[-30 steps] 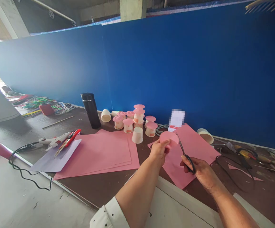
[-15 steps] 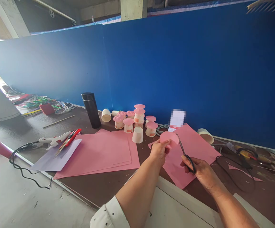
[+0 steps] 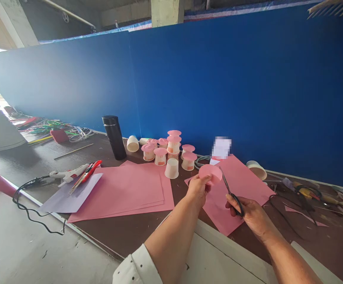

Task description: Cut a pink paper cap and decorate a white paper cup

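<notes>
A round pink paper disc (image 3: 211, 172) is pinched between the thumb and fingers of my left hand (image 3: 199, 188). My right hand (image 3: 244, 211) grips black-handled scissors (image 3: 226, 182), whose blades point up beside the disc's right edge. Under both hands lies a large pink sheet (image 3: 242, 179) on the dark table. Left of my hands, a plain white paper cup (image 3: 171, 169) stands upside down. Behind it are several cups with pink disc tops and reddish window and door marks (image 3: 160, 156), some of them stacked.
More pink sheets (image 3: 124, 187) lie to the left. A lilac sheet (image 3: 76, 197), glue gun (image 3: 70, 173) and red utility knife (image 3: 90, 171) rest beside them. A black flask (image 3: 114, 138) stands near the blue partition (image 3: 233, 79). Cables and a tipped cup (image 3: 256, 169) are at right.
Almost nothing differs. The camera view has shifted very slightly; both hands keep their hold on the disc and scissors in nearly the same place.
</notes>
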The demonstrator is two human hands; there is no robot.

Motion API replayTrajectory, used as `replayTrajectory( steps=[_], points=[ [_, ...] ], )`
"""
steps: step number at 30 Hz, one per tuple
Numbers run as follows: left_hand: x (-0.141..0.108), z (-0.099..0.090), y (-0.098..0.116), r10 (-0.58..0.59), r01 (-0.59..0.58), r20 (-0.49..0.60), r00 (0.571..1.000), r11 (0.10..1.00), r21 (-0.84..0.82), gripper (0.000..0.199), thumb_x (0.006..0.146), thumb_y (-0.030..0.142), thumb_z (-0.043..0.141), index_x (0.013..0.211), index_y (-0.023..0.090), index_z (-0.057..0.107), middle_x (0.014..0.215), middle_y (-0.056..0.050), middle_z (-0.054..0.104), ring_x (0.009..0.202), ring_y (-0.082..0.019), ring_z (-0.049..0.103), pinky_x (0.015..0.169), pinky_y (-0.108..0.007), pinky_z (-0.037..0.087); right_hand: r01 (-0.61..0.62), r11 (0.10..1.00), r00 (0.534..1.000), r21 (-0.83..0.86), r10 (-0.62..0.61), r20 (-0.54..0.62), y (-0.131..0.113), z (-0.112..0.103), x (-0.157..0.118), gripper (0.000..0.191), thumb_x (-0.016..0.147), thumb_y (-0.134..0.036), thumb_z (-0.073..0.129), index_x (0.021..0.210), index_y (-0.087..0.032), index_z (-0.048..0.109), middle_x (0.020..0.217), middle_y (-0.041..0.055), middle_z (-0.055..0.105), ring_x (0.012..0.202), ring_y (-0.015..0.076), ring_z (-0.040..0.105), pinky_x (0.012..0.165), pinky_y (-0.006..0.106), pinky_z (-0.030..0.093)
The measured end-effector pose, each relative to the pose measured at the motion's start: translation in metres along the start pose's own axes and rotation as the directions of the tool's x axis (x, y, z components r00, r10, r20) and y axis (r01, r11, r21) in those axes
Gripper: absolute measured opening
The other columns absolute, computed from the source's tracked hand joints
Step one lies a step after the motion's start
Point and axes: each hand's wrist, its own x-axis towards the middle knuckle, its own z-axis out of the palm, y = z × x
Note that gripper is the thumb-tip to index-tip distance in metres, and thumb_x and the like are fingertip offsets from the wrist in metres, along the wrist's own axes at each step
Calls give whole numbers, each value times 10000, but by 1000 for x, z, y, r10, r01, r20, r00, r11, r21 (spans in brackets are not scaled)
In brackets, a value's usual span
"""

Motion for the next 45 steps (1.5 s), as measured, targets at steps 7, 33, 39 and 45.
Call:
replayTrajectory(
  steps=[7, 33, 39, 45],
  points=[
    [1, -1, -1, -1, 1, 11, 1000, 1000, -3, 288, 532, 203, 773, 748, 139, 593, 689, 3, 552, 558, -45, 457, 505, -159, 355, 3, 1000, 1000, 5, -3, -3, 3, 1, 0, 507, 770, -649, 479, 636, -191, 650, 562, 19, 587, 594, 153, 543, 585, 234, 402],
    [0, -7, -6, -22, 23, 67, 997, 999, -26, 341, 523, 228, 793, 803, 138, 620, 751, -10, 581, 607, -49, 485, 536, -155, 372, -38, 990, 984, -132, 14, -176, 23, 5, 9, 401, 728, -583, 520, 654, -219, 670, 643, 8, 669, 641, 180, 602, 558, 218, 418],
    [1, -8, -7, -42, 44, 45, 998, 997, -61, 311, 529, 216, 800, 758, 129, 607, 688, -2, 568, 554, -39, 467, 508, -149, 373, -47, 993, 989, -112, 30, -144, 24, 8, 9, 371, 751, -554, 519, 657, -220, 650, 637, -7, 643, 646, 169, 584, 582, 208, 409],
    [5, -12, -5, -52, 23, -115, 992, 970, -244, 218, 622, 150, 741, 752, 137, 566, 649, 14, 540, 505, -34, 450, 474, -142, 380, -33, 992, 991, -123, 17, -130, 23, 10, 6, 360, 761, -542, 523, 651, -217, 630, 615, -19, 610, 641, 164, 556, 566, 205, 395]
  ],
)
